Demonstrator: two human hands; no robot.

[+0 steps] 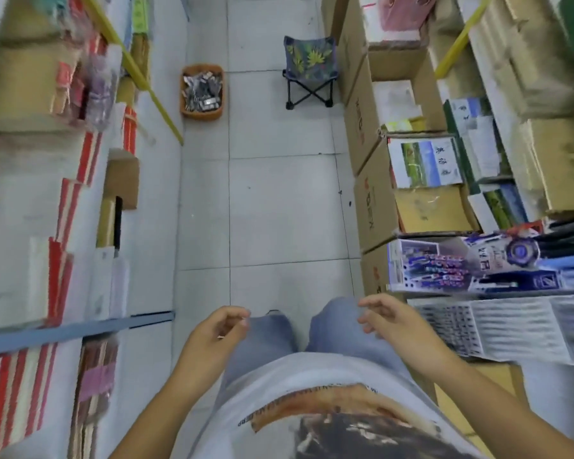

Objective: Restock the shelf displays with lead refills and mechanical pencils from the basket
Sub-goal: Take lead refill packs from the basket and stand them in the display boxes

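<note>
Both the left hand (217, 329) and right hand (386, 321) hang with fingers loosely curled and holding nothing, well apart from the orange basket (202, 91) on the tiled floor (279, 210).

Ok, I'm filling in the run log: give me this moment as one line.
left hand: loosely curled, empty | right hand: loosely curled, empty | basket: on floor ahead, stocked, untouched | stool: right of basket

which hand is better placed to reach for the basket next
Left, probably. Both hands are empty, but the orange basket sits on the floor ahead, by the left shelf, more in line with the left hand than the right hand.
</note>
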